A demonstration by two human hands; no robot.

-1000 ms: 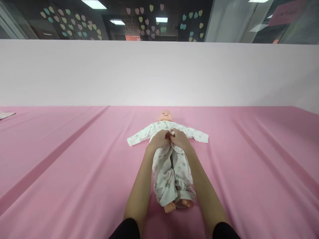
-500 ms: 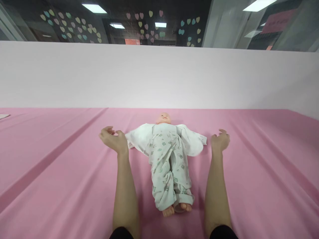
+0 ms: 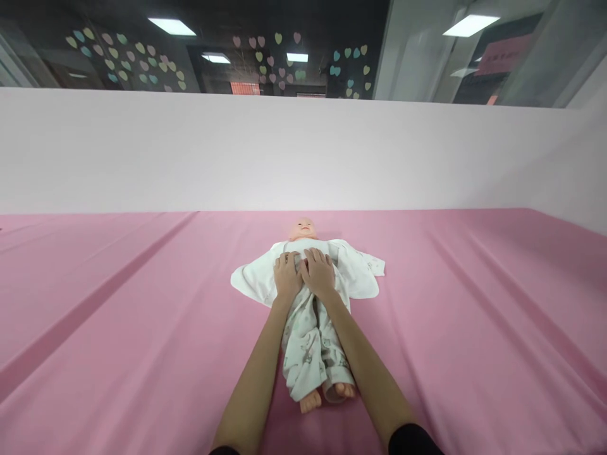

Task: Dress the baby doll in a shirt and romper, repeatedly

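Note:
A baby doll (image 3: pixel 303 229) lies on its back with its head at the far end and its bare feet towards me. It has on white patterned trousers (image 3: pixel 306 360) and a white top (image 3: pixel 358 272) spread out at both sides. My left hand (image 3: pixel 287 273) rests on the upper front of the trousers, fingers slightly bent and pointing to the doll's head. Beside it, my right hand (image 3: pixel 318 272) lies on the same cloth with its fingers apart. The thumbs come close together over the doll's middle. The cloth beneath both palms is hidden.
Pink sheeting (image 3: pixel 152 354) with long creases covers the surface around the doll. A low white wall (image 3: pixel 303 151) runs along the back, and glass with heart-shaped stickers (image 3: pixel 277 60) stands above it.
Both hands have come inwards from either side of the doll onto the front of its trousers. The doll's left-of-view sleeve lies flatter, and the view has shifted slightly.

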